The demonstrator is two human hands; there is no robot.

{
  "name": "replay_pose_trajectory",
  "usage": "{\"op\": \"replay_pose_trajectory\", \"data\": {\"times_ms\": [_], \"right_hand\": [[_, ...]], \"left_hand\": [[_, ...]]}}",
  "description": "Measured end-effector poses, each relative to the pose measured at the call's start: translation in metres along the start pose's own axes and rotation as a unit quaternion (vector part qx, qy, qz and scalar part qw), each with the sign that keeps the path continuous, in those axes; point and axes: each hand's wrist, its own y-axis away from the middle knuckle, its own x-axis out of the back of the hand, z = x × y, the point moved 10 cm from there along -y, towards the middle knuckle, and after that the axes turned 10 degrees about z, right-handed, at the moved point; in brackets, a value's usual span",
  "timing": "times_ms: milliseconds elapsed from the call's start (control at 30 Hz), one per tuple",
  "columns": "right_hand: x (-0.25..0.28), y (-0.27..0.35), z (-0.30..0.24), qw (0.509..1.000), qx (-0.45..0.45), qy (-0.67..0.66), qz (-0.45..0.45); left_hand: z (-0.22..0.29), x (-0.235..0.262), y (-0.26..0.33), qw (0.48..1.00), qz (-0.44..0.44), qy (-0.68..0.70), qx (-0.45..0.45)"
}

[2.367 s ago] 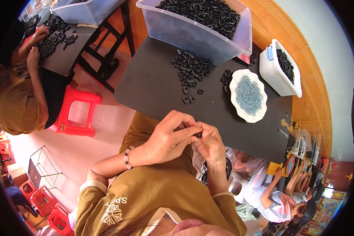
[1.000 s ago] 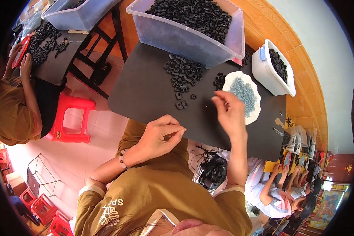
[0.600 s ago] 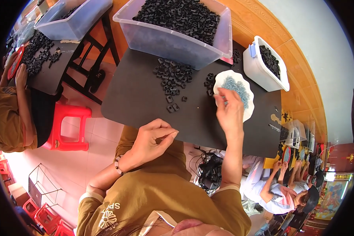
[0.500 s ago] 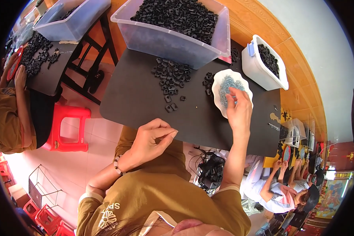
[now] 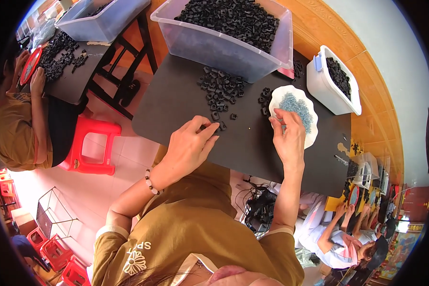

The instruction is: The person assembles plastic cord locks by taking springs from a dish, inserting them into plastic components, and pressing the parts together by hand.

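Note:
My left hand [image 5: 188,145] is at the near side of the loose black plastic parts [image 5: 220,88] on the dark table. Its fingertips close round one small black part, mostly hidden by the fingers; another lies just beside them. My right hand [image 5: 289,138] is over the near left rim of a white scalloped bowl [image 5: 310,139]. Its thumb and forefinger are drawn together; what they hold, if anything, is too small to make out. Many tiny bluish, shiny pieces [image 5: 298,108] lie in the bowl.
Beyond the parts stands a large clear tub [image 5: 219,52] heaped with black parts. A white bin [image 5: 326,90] of black parts stands at the right. Left of the dark table [image 5: 162,102] are a red stool [image 5: 93,145] and a co-worker's table [image 5: 69,93]. Other people work at the far right.
My left hand has moved forward from the table's near edge to the black parts. My right hand has drawn back from the bluish pieces toward the bowl's near left rim.

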Motion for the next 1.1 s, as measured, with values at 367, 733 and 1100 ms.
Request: {"op": "replay_pose_trajectory", "data": {"times_ms": [367, 733, 1100], "right_hand": [[0.003, 0.0, 0.02, 0.999, -0.003, 0.036, -0.027], [0.023, -0.006, 0.026, 0.999, -0.041, 0.005, -0.018], [0.024, 0.003, 0.025, 0.996, -0.023, 0.042, -0.076]], "left_hand": [[-0.001, 0.001, -0.005, 0.999, 0.044, -0.007, -0.015], [-0.029, -0.027, 0.026, 0.845, -0.057, 0.393, 0.359], [-0.015, -0.041, 0.05, 0.759, -0.12, 0.481, 0.421]]}}
